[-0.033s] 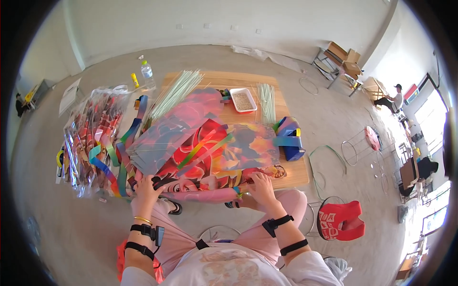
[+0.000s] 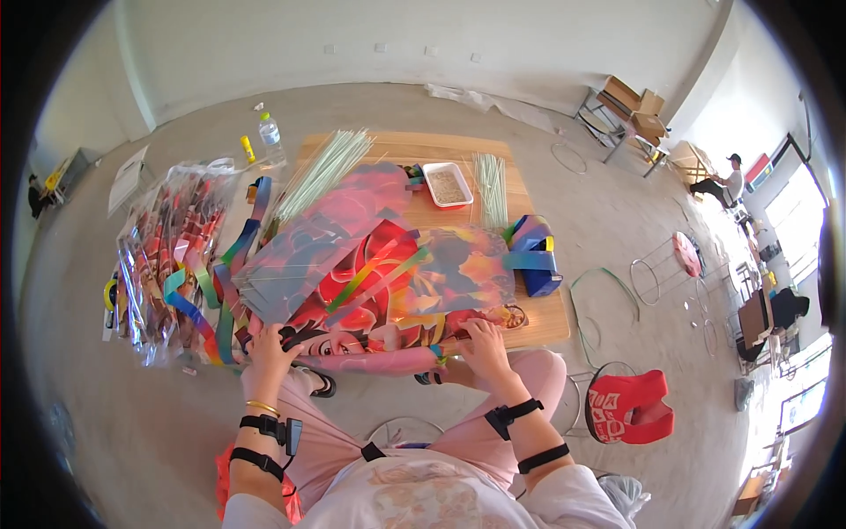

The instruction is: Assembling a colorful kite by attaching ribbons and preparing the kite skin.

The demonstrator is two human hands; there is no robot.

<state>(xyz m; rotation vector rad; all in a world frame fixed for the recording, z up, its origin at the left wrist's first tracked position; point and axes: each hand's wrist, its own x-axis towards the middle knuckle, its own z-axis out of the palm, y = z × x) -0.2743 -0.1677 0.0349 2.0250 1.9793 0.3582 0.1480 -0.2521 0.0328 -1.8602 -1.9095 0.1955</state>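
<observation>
The person sits at a low wooden bench point(image 2: 538, 322), both hands on the near edge of a colourful printed kite sheet point(image 2: 370, 291) that lies flat across the bench top. The left hand point(image 2: 269, 348) rests fingers-down on the sheet's left corner, pressing rather than pinching. The right hand point(image 2: 483, 346) lies curled over the near right edge; whether it pinches the film cannot be told. The sheet looks thin, light, floppy and slick, likely to crease or slide, so it is best held at the edges near its stiffening rod. A bundle of thin sticks point(image 2: 322, 172) and a white tray point(image 2: 448, 185) lie behind it.
</observation>
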